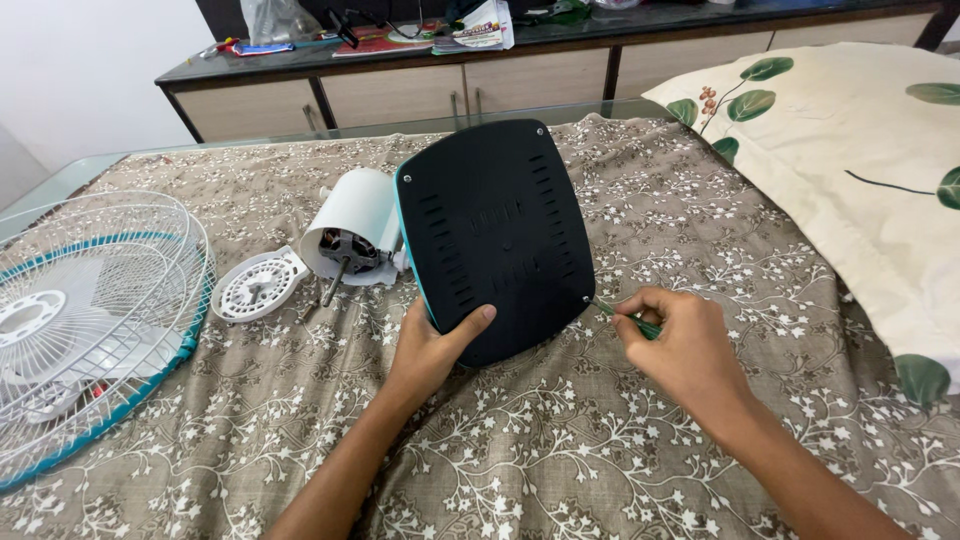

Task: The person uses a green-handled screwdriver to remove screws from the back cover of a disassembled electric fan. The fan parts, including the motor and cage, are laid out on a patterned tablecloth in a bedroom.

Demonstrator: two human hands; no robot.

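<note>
Both hands: fan base (495, 235), screwdriver (625, 315).

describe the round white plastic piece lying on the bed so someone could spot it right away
On the floral bedspread, look left of the black fan base to the white motor housing. At its lower left lies a small flat white disc with slots. It is far smaller than the wire fan guard further left.

Viewpoint: head camera looking steeply down over the bench (620, 450)
Facing: forward toward the cabinet (400, 95)
Nearness: sitting close, within arm's reach
</note>
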